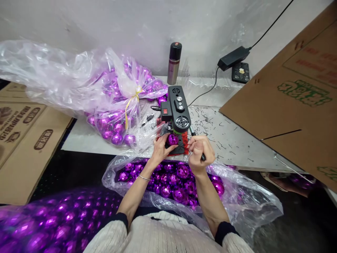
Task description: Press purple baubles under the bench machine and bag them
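Observation:
Under the head of a small black press machine (179, 109), a shiny purple ball (172, 139) sits on the dark base. My left hand (161, 147) grips this ball from the left, thumb and fingers around its sides. The lever (192, 132) slants out from the right side of the machine, and my right hand (200, 151) is wrapped round its black handle. Below my forearms lies an opened clear plastic bag (246, 186) full of similar purple balls (181, 171). A red mat (185, 140) shows beneath the machine.
A tied clear bag (126, 80) of purple balls lies at the left of the white table (86, 135). Behind the machine stand a thermos-like bottle (174, 63) and a power adapter (233, 58). Cardboard boxes flank both sides, the right box (284, 102) overhanging. Black bits litter the tabletop.

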A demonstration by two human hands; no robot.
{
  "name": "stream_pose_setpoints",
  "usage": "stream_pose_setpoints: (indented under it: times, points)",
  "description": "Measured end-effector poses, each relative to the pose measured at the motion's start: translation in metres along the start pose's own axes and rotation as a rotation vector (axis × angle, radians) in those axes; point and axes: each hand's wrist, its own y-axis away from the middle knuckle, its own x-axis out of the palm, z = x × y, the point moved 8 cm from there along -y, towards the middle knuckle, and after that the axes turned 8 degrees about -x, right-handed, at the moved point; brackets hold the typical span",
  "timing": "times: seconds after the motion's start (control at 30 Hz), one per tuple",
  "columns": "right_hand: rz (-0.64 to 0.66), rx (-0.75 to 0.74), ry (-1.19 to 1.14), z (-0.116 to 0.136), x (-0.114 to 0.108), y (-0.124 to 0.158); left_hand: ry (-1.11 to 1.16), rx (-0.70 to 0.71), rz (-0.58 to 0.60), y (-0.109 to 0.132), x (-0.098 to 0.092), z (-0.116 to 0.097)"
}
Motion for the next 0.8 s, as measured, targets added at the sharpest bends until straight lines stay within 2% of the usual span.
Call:
stream_pose_setpoints:
  times: [0.1, 0.3, 0.47, 0.8]
  points:
    - [0.001, -0.017, 0.000, 0.001, -0.001, 0.000, -0.004, 0.007, 0.017, -0.003, 0.002, -0.001]
    - [0.022, -0.006, 0.006, -0.003, -0.001, 0.005, 0.078, 0.009, -0.024, -0.007, 0.012, 0.006]
    - [0.019, -0.046, 0.004, -0.006, -0.001, 0.018, 0.113, 0.084, -0.067, -0.005, 0.012, 0.006]
    - [-0.020, -0.072, -0.002, -0.015, 0.003, 0.044, 0.082, 0.092, -0.107, -0.004, 0.013, 0.003]
